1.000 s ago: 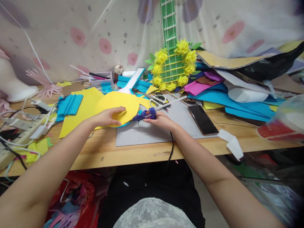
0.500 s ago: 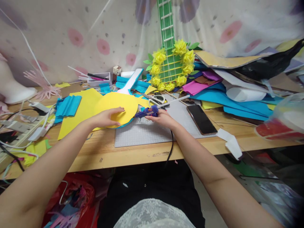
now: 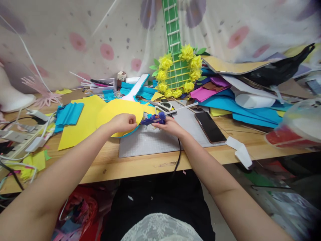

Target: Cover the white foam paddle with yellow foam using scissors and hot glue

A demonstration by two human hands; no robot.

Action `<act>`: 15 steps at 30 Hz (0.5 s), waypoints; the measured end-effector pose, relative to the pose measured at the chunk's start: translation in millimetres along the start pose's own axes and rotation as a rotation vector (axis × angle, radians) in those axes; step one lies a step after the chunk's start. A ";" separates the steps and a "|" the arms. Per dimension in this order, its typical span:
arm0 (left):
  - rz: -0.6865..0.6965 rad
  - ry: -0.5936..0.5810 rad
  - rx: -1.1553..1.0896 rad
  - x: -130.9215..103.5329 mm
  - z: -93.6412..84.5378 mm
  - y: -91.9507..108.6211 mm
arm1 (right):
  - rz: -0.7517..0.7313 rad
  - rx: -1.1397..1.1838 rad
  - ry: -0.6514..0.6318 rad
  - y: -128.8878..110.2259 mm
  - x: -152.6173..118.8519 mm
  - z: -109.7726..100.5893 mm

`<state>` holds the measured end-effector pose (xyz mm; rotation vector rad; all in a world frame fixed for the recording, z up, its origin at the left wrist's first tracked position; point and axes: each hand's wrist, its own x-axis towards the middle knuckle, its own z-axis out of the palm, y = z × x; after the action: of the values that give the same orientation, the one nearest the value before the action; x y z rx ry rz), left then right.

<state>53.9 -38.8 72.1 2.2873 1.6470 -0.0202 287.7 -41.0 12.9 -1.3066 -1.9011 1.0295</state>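
Observation:
My right hand [image 3: 169,126] is wrapped round a blue hot glue gun [image 3: 156,118], its nozzle pointing left and a white glue stick [image 3: 187,107] protruding from the back. The nozzle is close to the right edge of a rounded yellow paper piece [image 3: 117,108]. At that edge my left hand [image 3: 124,122] is closed, thumb and fingers pinched on the yellow paper; the fingertips are partly hidden. A blue border shows beneath the yellow piece, and a white neck with blue edging [image 3: 137,87] extends behind it. Both hands are above a grey cutting mat [image 3: 150,144].
Scissors [image 3: 164,106] lie just behind the glue gun. A phone [image 3: 210,126] rests on the mat's right side. Behind stands a green paper guitar [image 3: 177,70] with yellow flowers. Coloured sheets [image 3: 253,107] pile up at right; a power strip [image 3: 12,147] and cables are left.
My left hand has gone from fingers spread flat on the yellow paper to a pinch at its right edge, nearer the nozzle. The glue gun stays in my right hand. The view shifts slightly.

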 end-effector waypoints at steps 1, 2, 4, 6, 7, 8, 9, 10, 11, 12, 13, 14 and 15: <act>0.003 -0.004 0.004 0.3 0.3 -1.0 | 0.005 -0.008 0.005 0.7 0.4 0.1; 0.007 -0.009 0.005 0.8 0.9 -1.8 | 0.006 -0.015 0.008 1.5 0.8 0.2; 0.032 -0.019 -0.006 2.5 2.7 -2.8 | 0.006 -0.023 0.015 2.9 1.8 0.6; 0.065 -0.024 -0.029 4.8 4.3 -3.2 | 0.013 -0.015 0.022 3.7 2.4 0.7; 0.076 -0.028 -0.045 5.9 4.8 -3.5 | 0.020 -0.007 0.025 3.8 2.4 0.5; 0.082 -0.032 -0.063 6.8 5.0 -4.0 | 0.031 0.002 0.025 3.6 2.3 0.1; 0.081 -0.036 -0.083 7.5 4.9 -4.8 | 0.041 0.012 0.021 3.3 2.0 -0.3; 0.076 -0.038 -0.104 7.8 4.6 -5.7 | 0.046 0.023 0.015 2.8 1.6 -0.7; 0.068 -0.040 -0.124 8.0 4.1 -6.7 | 0.047 0.033 0.008 2.3 1.0 -1.0; 0.059 -0.044 -0.142 7.9 3.5 -7.7 | 0.042 0.044 0.001 1.8 0.5 -1.1; 0.049 -0.047 -0.153 7.9 2.9 -8.6 | 0.031 0.055 -0.008 1.3 0.0 -0.8; 0.041 -0.051 -0.159 7.9 2.5 -9.3 | 0.017 0.065 -0.018 1.0 -0.3 -0.1; 0.035 -0.057 -0.161 8.0 2.2 -9.9 | 0.000 0.073 -0.026 0.7 -0.5 1.0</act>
<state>47.8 -29.2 65.9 2.1749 1.5221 0.0529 287.3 -41.6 11.8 -1.2572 -1.8651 1.1107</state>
